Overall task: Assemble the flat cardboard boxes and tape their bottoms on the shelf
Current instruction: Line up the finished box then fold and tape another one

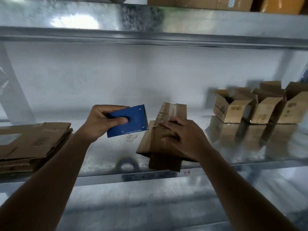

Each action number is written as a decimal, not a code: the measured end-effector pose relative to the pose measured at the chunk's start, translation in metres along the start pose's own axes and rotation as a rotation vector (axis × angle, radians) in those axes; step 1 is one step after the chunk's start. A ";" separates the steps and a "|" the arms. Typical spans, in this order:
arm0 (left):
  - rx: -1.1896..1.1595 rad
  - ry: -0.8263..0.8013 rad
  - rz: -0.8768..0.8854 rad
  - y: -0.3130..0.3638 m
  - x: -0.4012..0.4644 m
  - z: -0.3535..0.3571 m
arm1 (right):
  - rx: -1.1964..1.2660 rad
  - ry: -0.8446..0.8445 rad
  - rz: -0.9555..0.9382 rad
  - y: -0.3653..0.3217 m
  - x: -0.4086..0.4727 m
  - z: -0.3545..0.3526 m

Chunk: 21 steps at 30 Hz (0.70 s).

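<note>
Three small boxes (260,105) are standing assembled at the far right of the shelf (106,157), flaps up and open tops showing; their bottoms are facing down, so whether they are taped cannot be told. A stack of flat cardboard (31,144) is lying at the left of the shelf, not yet folded, so by the look of it a good part of the work is still waiting.

A fourth box (165,130) is sitting bottom-up near the middle of the shelf, close to the near edge, one flap overhanging toward the viewer. A strip of clear tape (164,114) is showing along its far end and over the seam. Judging by this, taping of this box is close to done or just being finished.

The left hand (103,122) is reaching in from the lower left, forearm extended, raised above the shelf just left of the box. Its fingers and thumb are curling round a blue tape cutter (131,120), thumb pressing on the flat face, the toothed edge pointing right toward the box.

The right hand (181,137) is coming in from the lower right, palm down, resting on top of the box. Its fingers are lying fairly straight, slightly bent at the tips, pressing the cardboard down rather than gripping it.
</note>
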State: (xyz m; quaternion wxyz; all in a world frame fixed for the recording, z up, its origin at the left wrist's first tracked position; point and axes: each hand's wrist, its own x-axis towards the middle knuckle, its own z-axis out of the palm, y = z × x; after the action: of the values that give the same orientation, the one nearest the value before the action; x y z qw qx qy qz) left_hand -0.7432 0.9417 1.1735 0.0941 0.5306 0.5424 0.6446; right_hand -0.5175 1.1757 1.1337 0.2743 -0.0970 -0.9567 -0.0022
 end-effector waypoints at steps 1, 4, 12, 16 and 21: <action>-0.004 -0.003 0.002 0.003 0.000 0.005 | 0.001 0.000 0.008 0.003 -0.003 0.000; -0.014 -0.015 0.005 0.013 -0.001 0.022 | 0.051 0.028 0.001 0.015 -0.014 -0.004; -0.025 -0.044 -0.027 0.030 -0.006 0.068 | 0.175 0.115 -0.081 0.026 -0.028 -0.028; -0.043 -0.022 -0.042 0.036 -0.008 0.081 | 0.668 0.283 0.053 0.015 -0.031 -0.049; -0.045 0.001 -0.053 0.045 -0.011 0.087 | 1.093 0.066 0.169 -0.001 -0.032 -0.069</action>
State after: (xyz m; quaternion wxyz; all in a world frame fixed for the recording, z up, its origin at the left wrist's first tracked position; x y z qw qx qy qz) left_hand -0.6500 0.9686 1.1897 0.1229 0.5135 0.5417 0.6541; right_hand -0.4550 1.1645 1.1758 0.3138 -0.0170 -0.7984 0.5136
